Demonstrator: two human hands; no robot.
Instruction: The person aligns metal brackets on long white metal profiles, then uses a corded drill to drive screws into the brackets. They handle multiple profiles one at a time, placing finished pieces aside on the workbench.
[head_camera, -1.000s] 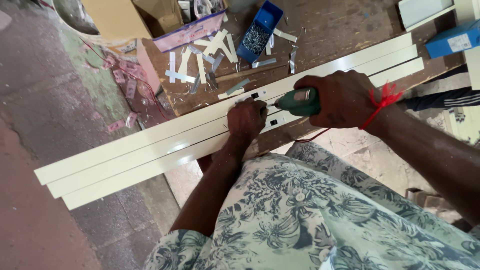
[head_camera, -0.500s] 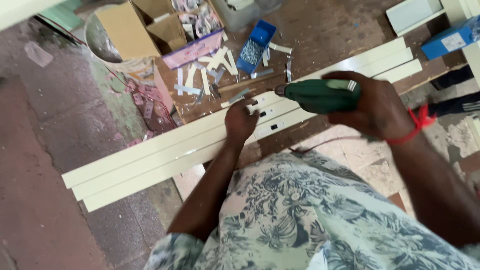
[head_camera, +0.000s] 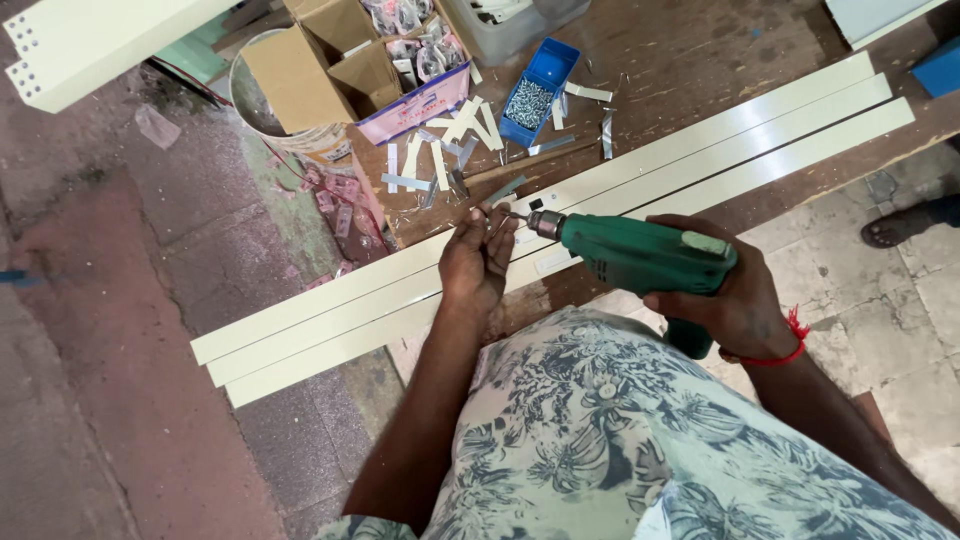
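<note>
Gripping a green power drill (head_camera: 640, 258) by its handle, the right hand (head_camera: 735, 300) is closed fully around the grip, a red cord (head_camera: 785, 352) tied at the wrist. The drill lies nearly level, its chuck and bit pointing left toward the left hand (head_camera: 478, 258). That hand rests on the cream strips (head_camera: 700, 160), fingers (head_camera: 495, 222) curled together at the bit's tip; whether they pinch a screw or only steady the bit cannot be told. Three long cream strips lie side by side, touching, running diagonally from lower left to upper right; their left ends hang out past the edge of the wooden surface (head_camera: 690, 50) over the floor (head_camera: 110, 300). Just beyond the left hand, short pale offcuts (head_camera: 450, 135) and grey metal slivers are scattered on the surface. Farther up sits a small blue box (head_camera: 540, 90), open, with screws inside. Left of it stands an open cardboard carton (head_camera: 330, 60) with packets in it, a pink-edged flap hanging at its front. Beside the carton, off the surface, a round bucket (head_camera: 265, 110) shows partly. A cream box beam (head_camera: 90, 40) with holes at its end crosses the upper left corner. A blue object (head_camera: 940, 70) shows at the right edge. A sandalled foot (head_camera: 890, 230) of another person stands on the tiled floor at far right. A floral shirt (head_camera: 600, 430) fills the lower frame.
</note>
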